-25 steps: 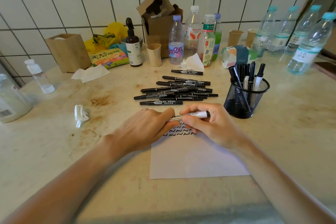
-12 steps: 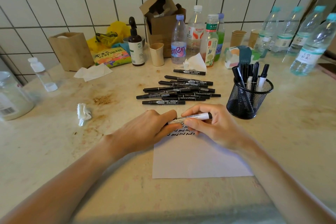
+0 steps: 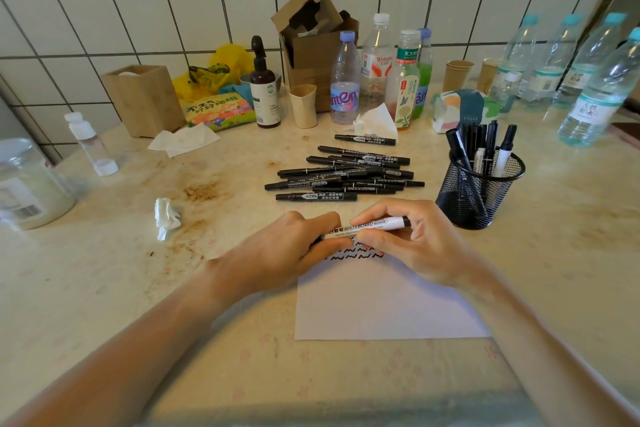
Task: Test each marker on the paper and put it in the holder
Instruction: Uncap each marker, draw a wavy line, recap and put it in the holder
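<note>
A white whiteboard marker [image 3: 372, 225] lies level between both hands, just above the top edge of the white paper [image 3: 381, 302]. My right hand [image 3: 412, 246] pinches its barrel with thumb and forefinger. My left hand [image 3: 284, 253] grips its left end, which is hidden under the fingers. Black squiggles [image 3: 356, 255] run across the top of the paper. A pile of black markers [image 3: 343, 173] lies beyond the hands. The black mesh holder [image 3: 479, 191] stands to the right with several markers upright in it.
Behind the pile stand drink bottles [image 3: 344, 80], a small cup [image 3: 303, 106], a brown pump bottle [image 3: 264, 87] and a cardboard box [image 3: 311, 48]. Water bottles [image 3: 599, 90] line the right. A crumpled tissue [image 3: 166, 217] lies left, a jar [image 3: 27, 184] at far left.
Both hands have stayed on the white marker above the paper with only slight shifts; the marker's printed side is turned more into view.
</note>
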